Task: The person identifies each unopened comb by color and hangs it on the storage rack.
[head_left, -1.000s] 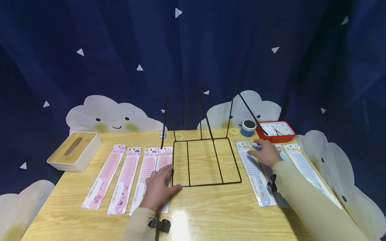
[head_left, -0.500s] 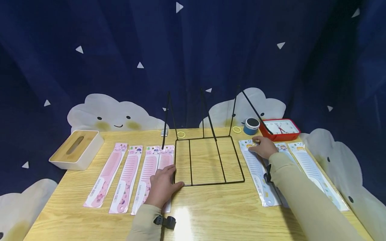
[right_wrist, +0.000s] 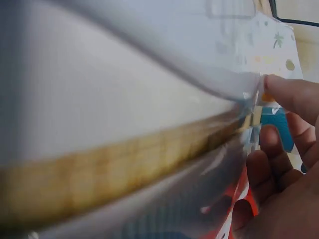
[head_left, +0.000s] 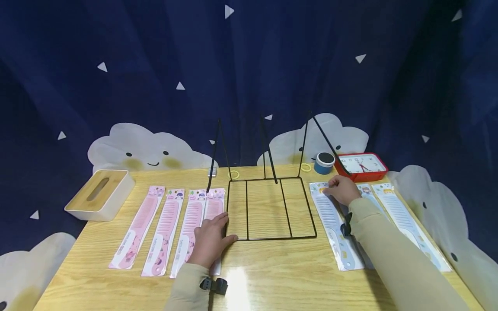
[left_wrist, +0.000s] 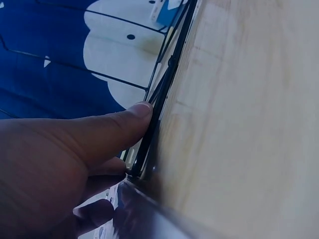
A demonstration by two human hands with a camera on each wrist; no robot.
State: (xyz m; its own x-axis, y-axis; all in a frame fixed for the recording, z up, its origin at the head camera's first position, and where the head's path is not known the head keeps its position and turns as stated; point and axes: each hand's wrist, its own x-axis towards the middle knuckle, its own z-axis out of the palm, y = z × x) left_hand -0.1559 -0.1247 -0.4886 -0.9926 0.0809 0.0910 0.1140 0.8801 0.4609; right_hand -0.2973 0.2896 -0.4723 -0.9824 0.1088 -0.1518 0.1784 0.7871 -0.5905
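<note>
A: Pinching the top edge of a packaged blue comb (head_left: pixel 335 224), the right hand (head_left: pixel 342 190) curls thumb and fingers round the clear, glossy sleeve just right of the wire rack (head_left: pixel 271 209); the sleeve's corner looks raised off the wood, probably to peel it up.

B: And the left hand (head_left: pixel 210 240)?

A: It lies flat, fingers straight, on the packaged pink comb (head_left: pixel 215 216) touching the rack's left edge, thumb along the thin black wire, seemingly steadying it.

B: Around them?

A: Three more pink combs left of the rack, blue ones right of it; all flat, long, cellophane-wrapped on a grainy wooden table (head_left: pixel 272 276).
</note>
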